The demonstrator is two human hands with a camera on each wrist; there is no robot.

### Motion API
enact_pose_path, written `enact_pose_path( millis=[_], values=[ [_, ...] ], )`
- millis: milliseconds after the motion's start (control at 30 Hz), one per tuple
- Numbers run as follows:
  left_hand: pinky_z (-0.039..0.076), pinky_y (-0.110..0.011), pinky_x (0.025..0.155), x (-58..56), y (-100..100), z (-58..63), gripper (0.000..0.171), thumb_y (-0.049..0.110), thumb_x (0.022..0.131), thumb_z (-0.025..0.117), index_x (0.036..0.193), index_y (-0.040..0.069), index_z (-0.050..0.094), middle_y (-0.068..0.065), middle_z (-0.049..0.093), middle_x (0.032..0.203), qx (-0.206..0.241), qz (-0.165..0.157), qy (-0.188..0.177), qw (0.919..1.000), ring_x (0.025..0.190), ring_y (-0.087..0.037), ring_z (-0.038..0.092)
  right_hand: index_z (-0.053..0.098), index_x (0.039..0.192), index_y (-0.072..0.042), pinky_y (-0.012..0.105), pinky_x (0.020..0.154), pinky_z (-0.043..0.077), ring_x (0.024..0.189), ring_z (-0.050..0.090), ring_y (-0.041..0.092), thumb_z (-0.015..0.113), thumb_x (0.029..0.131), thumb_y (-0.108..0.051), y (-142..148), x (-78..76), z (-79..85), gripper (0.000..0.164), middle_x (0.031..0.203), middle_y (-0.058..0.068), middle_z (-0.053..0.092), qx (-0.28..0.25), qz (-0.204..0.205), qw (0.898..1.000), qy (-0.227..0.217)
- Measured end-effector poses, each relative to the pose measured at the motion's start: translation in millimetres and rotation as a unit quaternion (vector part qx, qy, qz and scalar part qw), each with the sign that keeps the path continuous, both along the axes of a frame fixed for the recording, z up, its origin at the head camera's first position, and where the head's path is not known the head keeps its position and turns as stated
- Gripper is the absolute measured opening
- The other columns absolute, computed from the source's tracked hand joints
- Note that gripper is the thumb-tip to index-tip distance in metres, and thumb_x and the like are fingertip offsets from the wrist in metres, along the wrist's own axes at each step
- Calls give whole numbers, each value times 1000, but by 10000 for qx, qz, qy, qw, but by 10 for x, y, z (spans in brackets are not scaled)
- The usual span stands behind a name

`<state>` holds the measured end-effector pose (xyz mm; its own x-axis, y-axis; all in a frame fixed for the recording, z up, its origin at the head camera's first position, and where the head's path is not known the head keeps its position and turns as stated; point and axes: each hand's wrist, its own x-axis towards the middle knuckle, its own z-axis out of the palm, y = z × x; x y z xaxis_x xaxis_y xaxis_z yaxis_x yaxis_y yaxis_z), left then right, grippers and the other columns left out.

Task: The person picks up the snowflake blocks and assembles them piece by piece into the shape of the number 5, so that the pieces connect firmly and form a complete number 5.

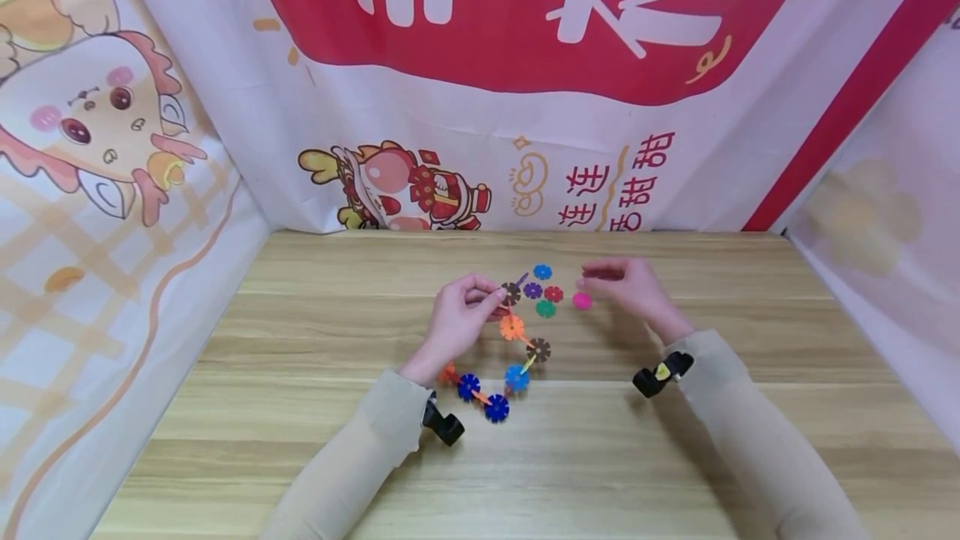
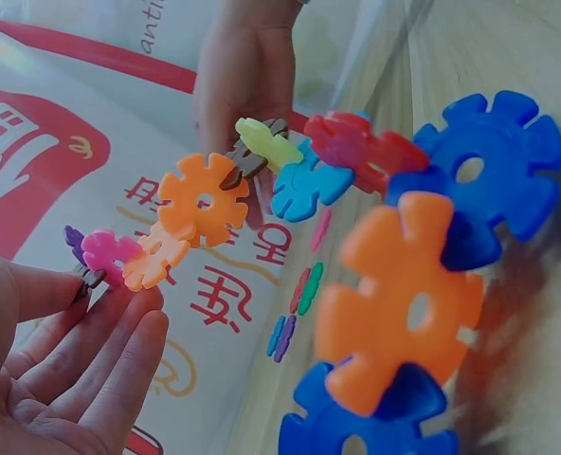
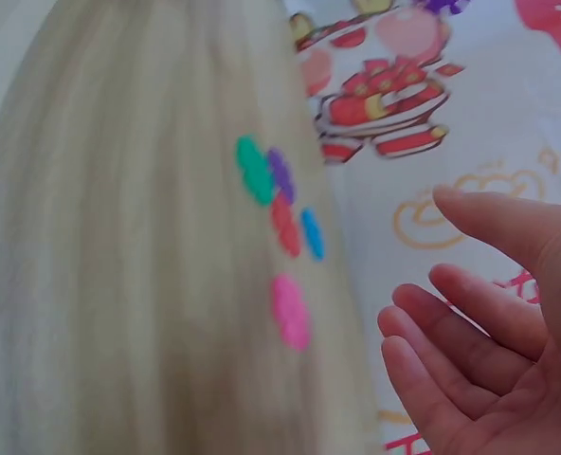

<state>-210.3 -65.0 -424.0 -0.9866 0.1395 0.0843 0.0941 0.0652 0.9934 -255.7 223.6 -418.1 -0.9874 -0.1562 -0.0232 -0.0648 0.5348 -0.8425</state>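
My left hand (image 1: pixel 459 317) pinches a brown notched snowflake disc (image 1: pixel 511 294) between thumb and fingers. That disc belongs to a chain of interlocked plastic discs, with a purple one (image 2: pixel 74 239) at the held end. From there the chain runs through pink (image 2: pixel 110 254), orange (image 1: pixel 512 327), brown (image 1: pixel 538 350), light blue (image 1: pixel 517 377) and dark blue discs (image 1: pixel 497 408), hanging below and curving back under the left wrist. My right hand (image 1: pixel 636 288) is empty above the table, its fingers loosely bent and apart in the right wrist view. Closest to it lies a loose pink disc (image 1: pixel 582 301).
Loose red (image 1: pixel 553 294), green (image 1: pixel 545 308), purple (image 1: pixel 533 291) and light blue (image 1: pixel 542 272) discs lie in a small group on the wooden table (image 1: pixel 675 457), between the hands. A printed cloth (image 1: pixel 525 123) hangs along the table's back edge, and more cloth stands at both sides.
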Motion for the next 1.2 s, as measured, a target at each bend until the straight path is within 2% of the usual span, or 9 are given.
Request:
enact_pose_path(
  millis=[200,400,600,800,933,1200],
  values=[
    [59,-51,83,6,-10,-4,10,8,99,68,103,-1,66,-11,74,92,2,-32,-13,10000,82,-26,74,65,131,2,45,98,51,109,65,29,78,92,-17,48,-27,-154,45,120,16,70,136,115,9994,-292],
    [58,-51,83,5,-11,6,10,8,99,68,103,0,66,-11,74,92,-3,-47,22,10000,81,-26,74,66,129,-2,44,93,52,106,63,28,83,88,-25,56,-55,-230,50,115,13,70,537,37,9977,-418],
    [59,-51,82,-2,-10,14,11,9,99,68,104,0,66,-12,74,93,-15,-57,36,10000,81,-26,74,71,121,-4,40,84,54,98,63,27,83,88,-27,48,-81,-266,42,110,11,70,866,13,9955,-379],
    [61,-43,79,17,-7,-30,9,8,99,68,103,0,66,-11,74,92,-42,-65,-4,10000,80,-25,74,73,115,-5,36,78,54,94,63,25,82,88,-27,65,-76,-356,36,105,9,70,1003,120,9941,-392],
    [61,-37,75,8,4,-59,11,6,98,68,103,-3,66,-13,74,93,70,-134,159,9998,80,-28,74,72,113,-5,36,77,54,92,62,25,83,88,-28,90,-87,-381,35,103,9,69,994,89,9941,-419],
    [60,-48,79,2,-8,-27,12,6,98,69,104,-4,66,-15,74,92,106,-105,207,9997,81,-32,74,70,109,-6,39,80,53,92,61,27,85,85,-28,57,-115,-368,35,102,9,68,1016,145,9939,-401]
  ],
)
